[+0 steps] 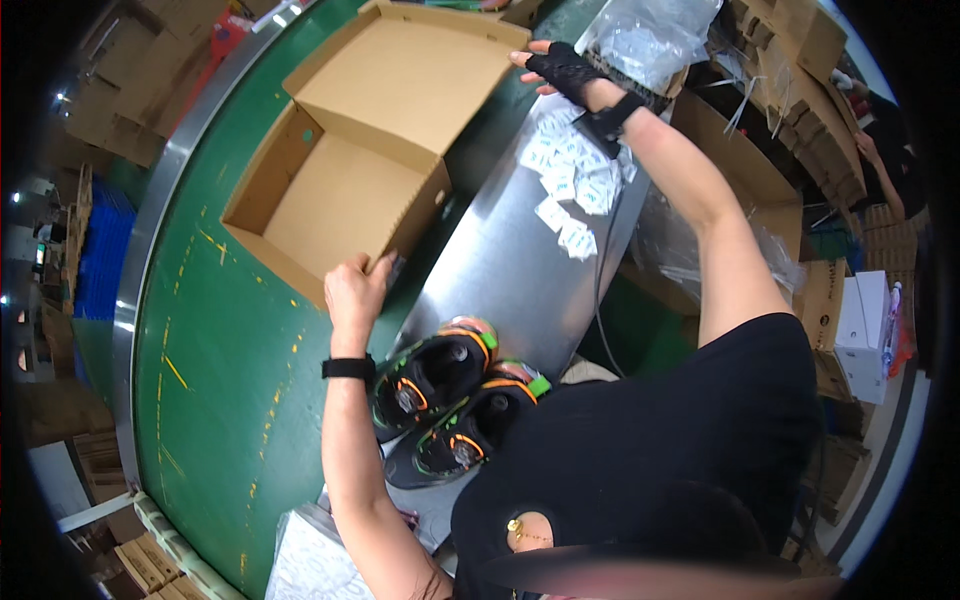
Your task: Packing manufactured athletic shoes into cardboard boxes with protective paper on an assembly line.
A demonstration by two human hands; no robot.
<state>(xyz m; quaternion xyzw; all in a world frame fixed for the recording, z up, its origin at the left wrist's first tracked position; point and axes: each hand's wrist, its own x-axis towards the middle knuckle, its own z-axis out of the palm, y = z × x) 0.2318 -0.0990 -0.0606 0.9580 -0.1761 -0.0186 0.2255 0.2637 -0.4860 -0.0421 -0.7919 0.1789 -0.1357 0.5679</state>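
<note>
An open brown cardboard shoebox [340, 200] lies on the green surface, its lid [410, 65] folded back on the far side. My left hand [355, 295], with a black wristband, is closed on the box's near corner. My right hand [562, 73] wears a black fingerless glove. Its fingers are spread beside the lid's right corner, and I see nothing held in them. A pair of black shoes [440, 375] with orange and green trim sits close to my body. Small white packets [570, 165] lie scattered on the metal table below my right wrist.
The metal table [480, 270] runs between my body and the green belt [215, 400]. Clear plastic bags [650, 40] fill a box at the far right. A thin cable [600, 310] hangs over the table's edge. Another person's arm [880, 165] shows at right.
</note>
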